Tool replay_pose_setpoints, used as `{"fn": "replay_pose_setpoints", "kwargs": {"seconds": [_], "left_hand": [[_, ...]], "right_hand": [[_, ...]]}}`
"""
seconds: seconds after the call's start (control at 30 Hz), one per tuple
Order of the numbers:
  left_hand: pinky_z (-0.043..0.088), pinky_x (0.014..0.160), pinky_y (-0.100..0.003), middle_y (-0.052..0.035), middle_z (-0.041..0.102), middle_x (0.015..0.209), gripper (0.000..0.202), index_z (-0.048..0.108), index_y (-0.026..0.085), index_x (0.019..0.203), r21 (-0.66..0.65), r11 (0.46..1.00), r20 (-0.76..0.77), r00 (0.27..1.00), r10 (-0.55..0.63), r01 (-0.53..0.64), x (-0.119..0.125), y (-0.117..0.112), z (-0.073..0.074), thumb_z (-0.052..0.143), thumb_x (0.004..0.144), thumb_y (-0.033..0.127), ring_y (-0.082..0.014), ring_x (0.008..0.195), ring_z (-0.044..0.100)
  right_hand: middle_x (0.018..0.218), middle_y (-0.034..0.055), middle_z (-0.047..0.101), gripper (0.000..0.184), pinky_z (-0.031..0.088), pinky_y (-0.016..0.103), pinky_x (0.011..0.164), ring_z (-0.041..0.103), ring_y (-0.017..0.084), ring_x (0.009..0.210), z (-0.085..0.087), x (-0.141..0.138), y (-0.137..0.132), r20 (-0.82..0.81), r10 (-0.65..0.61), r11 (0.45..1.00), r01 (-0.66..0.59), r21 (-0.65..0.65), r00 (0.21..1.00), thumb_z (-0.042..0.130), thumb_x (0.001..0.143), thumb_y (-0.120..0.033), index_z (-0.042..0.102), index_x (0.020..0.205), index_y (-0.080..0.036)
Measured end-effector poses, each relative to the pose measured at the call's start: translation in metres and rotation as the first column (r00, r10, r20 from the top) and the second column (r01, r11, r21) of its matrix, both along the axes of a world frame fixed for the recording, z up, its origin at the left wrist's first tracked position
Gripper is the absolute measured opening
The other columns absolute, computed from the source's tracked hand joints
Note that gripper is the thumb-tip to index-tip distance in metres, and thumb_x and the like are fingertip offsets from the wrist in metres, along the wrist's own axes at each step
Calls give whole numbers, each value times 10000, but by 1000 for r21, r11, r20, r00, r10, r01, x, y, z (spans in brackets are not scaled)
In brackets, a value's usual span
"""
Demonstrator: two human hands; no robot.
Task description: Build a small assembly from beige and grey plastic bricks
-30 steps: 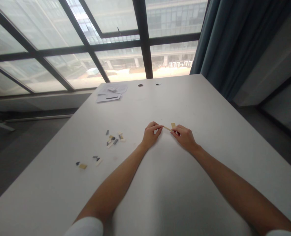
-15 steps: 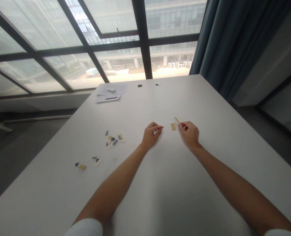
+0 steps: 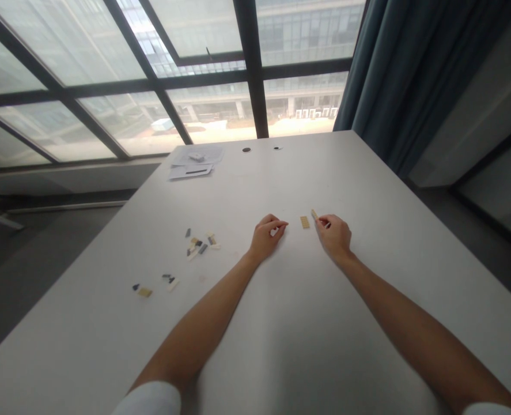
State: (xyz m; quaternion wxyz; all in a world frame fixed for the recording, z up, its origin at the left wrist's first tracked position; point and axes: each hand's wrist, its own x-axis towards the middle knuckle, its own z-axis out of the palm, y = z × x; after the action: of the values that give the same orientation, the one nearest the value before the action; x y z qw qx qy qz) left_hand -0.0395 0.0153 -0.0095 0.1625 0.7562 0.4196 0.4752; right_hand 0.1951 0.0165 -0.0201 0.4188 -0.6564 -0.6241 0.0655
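My right hand (image 3: 335,235) pinches one end of a narrow tan building-block strip (image 3: 314,214), which points away from me. Just left of it, a small tan studded building-block plate (image 3: 304,222) lies flat on the white table (image 3: 281,184); a small gap separates the two pieces. My left hand (image 3: 265,236) rests on the table left of the plate, thumb and forefinger pressed together. Whether anything is between those fingertips is too small to tell.
Several grey, tan and cream block pieces (image 3: 203,249) lie scattered to the left. Nearer me are another tan plate (image 3: 144,293) and a few small dark pieces (image 3: 169,278). Papers (image 3: 197,161) lie at the far left edge, before the window. A blue curtain (image 3: 380,80) hangs at right.
The strip in my right hand has shifted slightly right and down, and it looks shorter and more turned. My left hand and the plate stay almost where they were.
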Motion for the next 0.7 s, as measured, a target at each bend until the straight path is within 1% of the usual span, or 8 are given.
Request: {"fn": "replay_pose_setpoints", "kwargs": {"seconds": [0.2,0.37,0.57,0.7], "left_hand": [[446,638,-247,-32,630,816,151,770,213,971,-7,1000,-10,1000,-6,6,0,-1,0,629,927,243,-117,720,557],[446,630,-244,-33,632,817,153,772,211,972,-10,1000,-10,1000,-6,6,-1,0,-2,628,924,236,-113,704,549],[420,609,-232,-28,626,816,157,771,206,972,-20,1000,-16,1000,-5,5,0,0,-1,623,924,228,-105,693,530],[428,632,-225,-24,621,817,155,771,199,965,-29,1000,-21,1000,-3,3,1,-2,2,623,918,211,-100,699,531]], "right_hand": [[780,50,715,203,346,287,578,580,193,655,-2,0,-1,58,2,995,4,-95,998,621,873,-385,725,807,-223],[766,49,707,174,325,285,562,571,189,638,-2,-1,-1,104,4,994,7,-108,995,630,851,-358,725,790,-225],[819,48,704,173,357,276,612,584,178,682,5,-4,-5,171,-4,978,39,-207,985,622,856,-350,722,806,-218],[855,36,701,182,353,260,635,589,166,718,12,-7,-8,236,-10,957,78,-280,972,610,864,-362,727,852,-223]]}}
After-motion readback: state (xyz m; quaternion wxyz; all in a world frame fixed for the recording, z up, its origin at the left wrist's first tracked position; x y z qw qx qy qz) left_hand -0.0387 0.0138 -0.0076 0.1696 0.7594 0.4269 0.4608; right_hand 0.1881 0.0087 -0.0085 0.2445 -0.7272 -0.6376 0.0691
